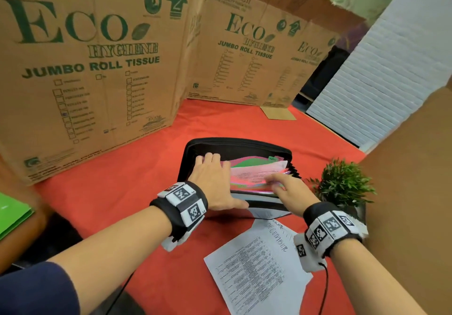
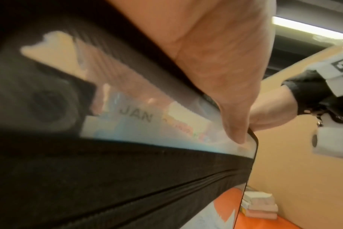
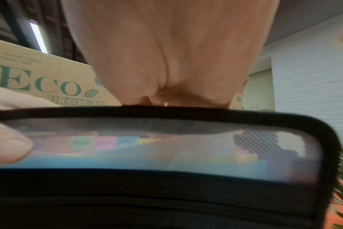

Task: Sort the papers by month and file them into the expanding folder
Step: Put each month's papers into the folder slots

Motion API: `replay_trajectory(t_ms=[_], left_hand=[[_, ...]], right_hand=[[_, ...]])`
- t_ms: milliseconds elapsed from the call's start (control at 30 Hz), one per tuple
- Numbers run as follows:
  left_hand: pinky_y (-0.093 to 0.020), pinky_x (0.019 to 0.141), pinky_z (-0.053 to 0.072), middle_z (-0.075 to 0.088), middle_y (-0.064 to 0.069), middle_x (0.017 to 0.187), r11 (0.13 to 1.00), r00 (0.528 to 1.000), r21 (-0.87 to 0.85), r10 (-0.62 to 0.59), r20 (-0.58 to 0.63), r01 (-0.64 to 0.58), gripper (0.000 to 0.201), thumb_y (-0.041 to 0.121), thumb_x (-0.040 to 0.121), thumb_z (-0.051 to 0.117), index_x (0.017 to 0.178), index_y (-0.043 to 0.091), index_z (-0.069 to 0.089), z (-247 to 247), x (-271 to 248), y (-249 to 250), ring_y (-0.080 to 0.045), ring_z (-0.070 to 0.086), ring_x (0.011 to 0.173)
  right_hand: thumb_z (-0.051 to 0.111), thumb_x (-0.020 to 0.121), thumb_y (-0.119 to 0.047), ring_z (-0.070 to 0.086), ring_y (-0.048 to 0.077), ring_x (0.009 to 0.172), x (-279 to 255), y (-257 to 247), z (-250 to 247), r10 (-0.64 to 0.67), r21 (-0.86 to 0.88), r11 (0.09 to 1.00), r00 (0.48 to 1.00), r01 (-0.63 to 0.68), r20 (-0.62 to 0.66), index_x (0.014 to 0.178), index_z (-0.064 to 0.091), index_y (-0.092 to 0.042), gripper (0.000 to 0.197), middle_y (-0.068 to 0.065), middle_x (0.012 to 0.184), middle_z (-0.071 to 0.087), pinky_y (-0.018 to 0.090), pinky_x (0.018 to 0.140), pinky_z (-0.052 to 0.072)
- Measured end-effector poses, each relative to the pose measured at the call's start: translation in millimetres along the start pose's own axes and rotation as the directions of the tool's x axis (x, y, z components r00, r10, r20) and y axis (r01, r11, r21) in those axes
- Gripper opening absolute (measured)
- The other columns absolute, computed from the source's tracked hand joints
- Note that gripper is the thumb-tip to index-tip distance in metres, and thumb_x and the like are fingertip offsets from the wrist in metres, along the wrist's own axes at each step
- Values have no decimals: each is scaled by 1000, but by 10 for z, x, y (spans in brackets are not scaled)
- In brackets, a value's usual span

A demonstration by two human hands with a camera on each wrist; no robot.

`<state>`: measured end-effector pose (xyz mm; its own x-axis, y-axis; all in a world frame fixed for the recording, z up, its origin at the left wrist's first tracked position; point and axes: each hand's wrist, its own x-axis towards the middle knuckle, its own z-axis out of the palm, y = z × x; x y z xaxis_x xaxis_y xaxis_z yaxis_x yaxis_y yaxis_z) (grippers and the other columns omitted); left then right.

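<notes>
The left hand (image 1: 215, 180) lies flat, fingers straight, pressing the folder (image 1: 238, 147) open, thumb on its near edge. Just right of it, the right hand (image 1: 291, 192) reaches among the filed papers (image 1: 256, 172); its grip is unclear. A December sheet (image 1: 256, 268) lies nearer, under the right wrist

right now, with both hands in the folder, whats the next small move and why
Probably push the sheet fully down into its pocket: the left hand spreads the folder, the right hand touches the protruding sheet, and the December paper waits on the red cloth.
</notes>
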<state>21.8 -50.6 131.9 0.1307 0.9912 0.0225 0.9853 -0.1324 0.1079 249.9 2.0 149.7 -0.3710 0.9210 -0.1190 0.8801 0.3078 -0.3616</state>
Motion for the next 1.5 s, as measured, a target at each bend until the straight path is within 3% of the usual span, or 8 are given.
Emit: replay_trajectory(t_ms=[133, 267, 467, 633, 800, 1000, 1133, 1500], left_hand=[[-53, 114, 20, 48, -10, 122, 1000, 999, -13, 26, 19, -26, 106, 94, 61, 38, 125, 10, 48, 31, -26, 9, -30, 41, 118], [-53, 116, 17, 51, -12, 124, 999, 997, 1, 46, 56, -47, 105, 92, 66, 38, 131, 10, 48, 51, -33, 10, -31, 44, 120], [-56, 113, 20, 47, -11, 140, 996, 989, 19, 86, 121, -89, 107, 89, 70, 36, 146, 14, 35, 113, -17, 36, -33, 40, 129], [-53, 109, 28, 54, -8, 131, 995, 988, 20, 99, 116, -102, 99, 89, 68, 39, 137, 19, 44, 108, 0, 28, -32, 45, 122], [-51, 107, 32, 55, -8, 131, 997, 990, 14, 73, 124, -75, 97, 89, 69, 40, 137, 20, 45, 70, 44, 13, -31, 46, 122], [-49, 108, 31, 54, -8, 133, 999, 990, -14, 35, 138, -34, 97, 88, 70, 42, 138, 19, 45, 32, 87, -7, -31, 44, 124], [-48, 109, 31, 53, -8, 134, 999, 988, -19, 32, 151, -29, 97, 87, 71, 42, 141, 20, 42, 19, 80, -8, -30, 44, 125], [-45, 106, 32, 47, -8, 135, 995, 987, -99, 35, 158, -19, 90, 88, 67, 46, 136, 29, 48, -5, 64, -15, -28, 45, 123]], right_hand=[[57, 92, -10, 58, 20, 110, -128, 128, 9, 10, 18, 1000, 949, -4, -314, 116, 66, -13, 25, 4, 116, 63, 27, 92, 42], [57, 94, -19, 57, 25, 100, -388, 397, 126, 308, 259, 948, 720, -182, -622, 109, 65, -9, 20, 11, 108, 59, 33, 90, 41], [36, 98, -45, 54, 38, 107, -875, 821, 728, 776, 629, 629, 422, -456, -469, 108, 58, 0, 51, 23, 110, 61, 43, 92, 39], [58, 92, -35, 63, 35, 100, -1227, 1136, 1397, 882, 375, 413, 467, -830, 62, 98, 64, 0, 35, 19, 101, 66, 33, 81, 45], [71, 80, -50, 61, 31, 81, -1374, 1179, 1870, 882, 307, 255, 350, -917, 314, 104, 56, 4, 61, 16, 94, 59, 34, 70, 48], [74, 70, -61, 66, 31, 97, -1352, 1105, 2031, 898, 402, 119, 271, -908, 345, 119, 58, 6, 84, 20, 114, 64, 34, 82, 53], [76, 80, -25, 68, 34, 77, -1334, 1055, 2031, 886, 558, 55, 298, -828, 355, 103, 61, 6, 41, 20, 85, 69, 42, 80, 56], [53, 92, -12, 59, 38, 106, -1440, 1373, 1644, 958, 455, 104, 212, -884, 193, 110, 60, 12, 31, 26, 116, 61, 33, 81, 44]])
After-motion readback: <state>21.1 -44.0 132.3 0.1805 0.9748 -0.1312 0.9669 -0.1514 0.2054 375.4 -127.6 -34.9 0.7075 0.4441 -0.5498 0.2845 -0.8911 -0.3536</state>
